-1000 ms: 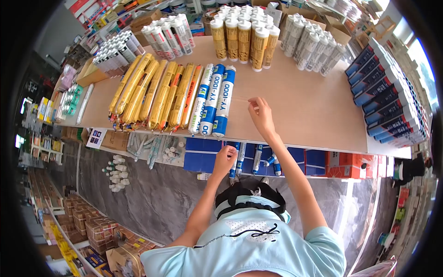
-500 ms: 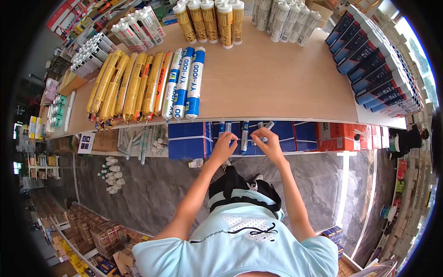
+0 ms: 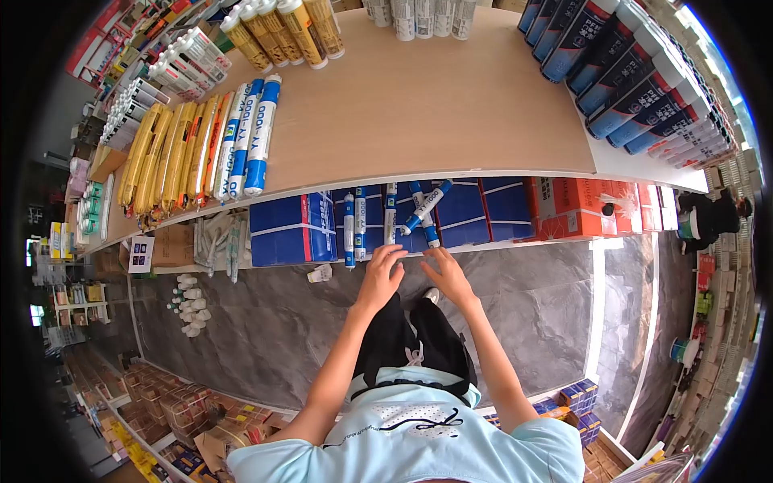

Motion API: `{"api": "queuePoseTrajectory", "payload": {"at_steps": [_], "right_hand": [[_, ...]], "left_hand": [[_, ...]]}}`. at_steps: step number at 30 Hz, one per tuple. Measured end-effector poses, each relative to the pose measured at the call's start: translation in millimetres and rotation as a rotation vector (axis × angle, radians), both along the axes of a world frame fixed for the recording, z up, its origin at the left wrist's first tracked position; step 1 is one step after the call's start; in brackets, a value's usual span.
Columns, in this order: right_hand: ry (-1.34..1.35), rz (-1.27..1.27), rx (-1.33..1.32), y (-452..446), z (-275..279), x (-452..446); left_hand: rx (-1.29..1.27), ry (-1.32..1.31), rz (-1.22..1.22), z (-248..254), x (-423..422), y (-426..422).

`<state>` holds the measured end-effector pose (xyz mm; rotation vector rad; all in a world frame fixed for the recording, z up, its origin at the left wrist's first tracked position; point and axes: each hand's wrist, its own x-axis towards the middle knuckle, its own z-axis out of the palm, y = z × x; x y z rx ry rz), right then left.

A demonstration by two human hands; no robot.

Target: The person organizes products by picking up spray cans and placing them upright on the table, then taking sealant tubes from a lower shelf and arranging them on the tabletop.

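Observation:
Several blue-and-white sausage tubes of sealant lie on the lower shelf, against and over dark blue boxes (image 3: 460, 217). My left hand (image 3: 382, 275) is just below a middle sealant tube (image 3: 390, 211), fingers curved and thumb apart, holding nothing. My right hand (image 3: 449, 276) is below two crossed tubes, one of them a slanted sealant tube (image 3: 427, 207). Its fingers are spread and nothing is in them. Whether fingertips of either hand touch a tube is unclear. Two more tubes stand to the left, including a sealant tube (image 3: 349, 232) at the end.
The tabletop (image 3: 419, 105) above carries YY-1000 tubes (image 3: 260, 137), yellow sausage packs (image 3: 165, 157), gold cartridges (image 3: 298, 32) and dark blue cans (image 3: 620, 80). Red boxes (image 3: 572, 208) sit on the lower shelf's right. White bottles (image 3: 190, 306) stand on the floor (image 3: 266, 338).
Both hands have drawn back from among the tubes toward my body, and the right fingers have spread. More tubes now show, two of them crossed. The view has turned to the right.

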<state>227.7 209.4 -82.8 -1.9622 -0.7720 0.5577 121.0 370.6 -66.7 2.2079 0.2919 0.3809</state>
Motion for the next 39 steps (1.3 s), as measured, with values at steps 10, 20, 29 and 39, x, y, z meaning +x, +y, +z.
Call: {"api": "queuePoseTrajectory", "payload": {"at_steps": [10,20,29,39], "right_hand": [[0.164,-0.197,-0.044,-34.6,-77.1,7.6],[0.079,-0.268,-0.117,-35.5,-148.1,19.2],[-0.108,-0.027,-0.3,-37.8,-230.6,14.5],[-0.052,-0.012,-0.341,-38.5,-294.4,-8.8]], "left_hand": [[-0.086,0.154,-0.16,-74.5,22.6,-38.0],[-0.024,0.152,-0.206,-155.3,95.7,-22.4],[0.035,0.356,-0.237,-279.8,124.3,32.9],[0.099,0.512,-0.05,-369.5,148.7,56.5]]}}
